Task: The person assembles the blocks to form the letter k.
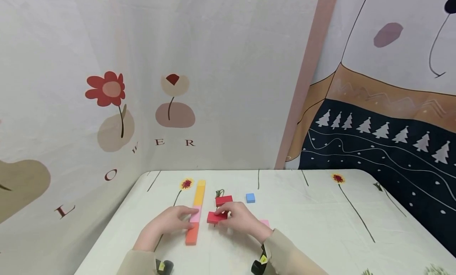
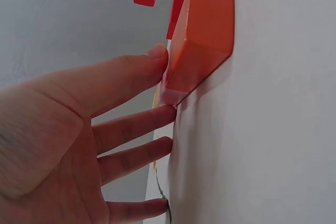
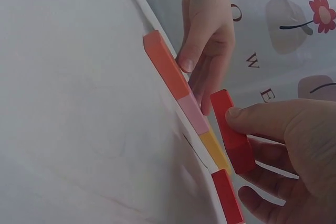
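An orange block (image 1: 191,235), a pink block (image 1: 195,215) and a yellow block (image 1: 200,194) lie end to end in one straight row. My left hand (image 1: 175,219) is at the row's left side, thumb by the orange block and fingers extended beside the pink one. Between thumb and fingers, my right hand (image 1: 239,217) pinches a red block (image 3: 231,135), held just right of the row. Behind it, a second red block (image 1: 223,200) lies on the table, seen at the bottom of the right wrist view too.
Farther back sits a small blue block (image 1: 250,198). Another pink block (image 1: 265,222) shows partly behind my right wrist. The white tablecloth (image 1: 303,227) carries printed flowers, and a hanging cloth (image 1: 228,89) rises behind the table's far edge.
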### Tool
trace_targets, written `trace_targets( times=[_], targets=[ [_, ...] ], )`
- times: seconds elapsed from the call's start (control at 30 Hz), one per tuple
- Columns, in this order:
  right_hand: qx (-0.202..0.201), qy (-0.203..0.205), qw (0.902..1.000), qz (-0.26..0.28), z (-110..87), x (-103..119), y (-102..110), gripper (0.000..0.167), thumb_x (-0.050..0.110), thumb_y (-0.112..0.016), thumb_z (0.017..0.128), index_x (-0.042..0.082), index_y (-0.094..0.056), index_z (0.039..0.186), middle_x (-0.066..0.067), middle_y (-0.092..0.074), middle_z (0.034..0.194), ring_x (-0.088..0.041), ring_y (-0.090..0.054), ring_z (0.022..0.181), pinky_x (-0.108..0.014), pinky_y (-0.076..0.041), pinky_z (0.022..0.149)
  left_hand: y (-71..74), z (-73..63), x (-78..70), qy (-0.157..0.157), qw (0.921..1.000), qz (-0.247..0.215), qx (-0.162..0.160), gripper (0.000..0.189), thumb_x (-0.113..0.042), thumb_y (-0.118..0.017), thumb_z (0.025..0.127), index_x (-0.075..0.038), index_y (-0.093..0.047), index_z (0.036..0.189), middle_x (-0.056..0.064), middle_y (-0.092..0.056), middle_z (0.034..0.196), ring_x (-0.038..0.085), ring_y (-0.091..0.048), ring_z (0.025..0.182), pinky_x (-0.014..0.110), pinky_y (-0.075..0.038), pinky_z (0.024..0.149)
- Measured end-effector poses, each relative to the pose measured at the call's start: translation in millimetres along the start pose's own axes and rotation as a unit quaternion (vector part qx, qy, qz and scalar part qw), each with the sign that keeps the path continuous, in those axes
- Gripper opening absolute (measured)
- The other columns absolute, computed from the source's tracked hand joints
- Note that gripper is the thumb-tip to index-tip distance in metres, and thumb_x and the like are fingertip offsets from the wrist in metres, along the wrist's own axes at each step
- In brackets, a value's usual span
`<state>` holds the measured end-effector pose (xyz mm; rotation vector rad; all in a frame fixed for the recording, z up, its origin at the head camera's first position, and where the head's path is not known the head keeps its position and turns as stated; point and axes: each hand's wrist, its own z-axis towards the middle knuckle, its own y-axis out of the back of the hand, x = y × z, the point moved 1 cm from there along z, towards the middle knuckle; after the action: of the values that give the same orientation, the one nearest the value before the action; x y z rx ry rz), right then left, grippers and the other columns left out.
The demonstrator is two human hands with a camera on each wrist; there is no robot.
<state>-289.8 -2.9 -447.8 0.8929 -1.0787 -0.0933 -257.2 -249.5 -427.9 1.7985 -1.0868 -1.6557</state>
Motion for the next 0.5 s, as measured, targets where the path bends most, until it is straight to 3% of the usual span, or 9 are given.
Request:
trace_targets(
  times=[0.5],
  targets=[
    [-0.021,-0.019,0.9996,0.004,1.8,-1.7,-4.1,0.024,0.008,-0.077,0.081,0.017,-0.075,0.104,0.012,-0.065,0.094,-0.009,-0.054,0.082,-0.022,-0.049,0.071,-1.1,2.6,2.9,0.002,0.9999,0.010,0.001,0.051,-0.028,-0.081,0.078,-0.022,-0.066,0.126,0.004,-0.062,0.127,0.034,-0.049,0.126,0.059,-0.039,0.101]
  ],
)
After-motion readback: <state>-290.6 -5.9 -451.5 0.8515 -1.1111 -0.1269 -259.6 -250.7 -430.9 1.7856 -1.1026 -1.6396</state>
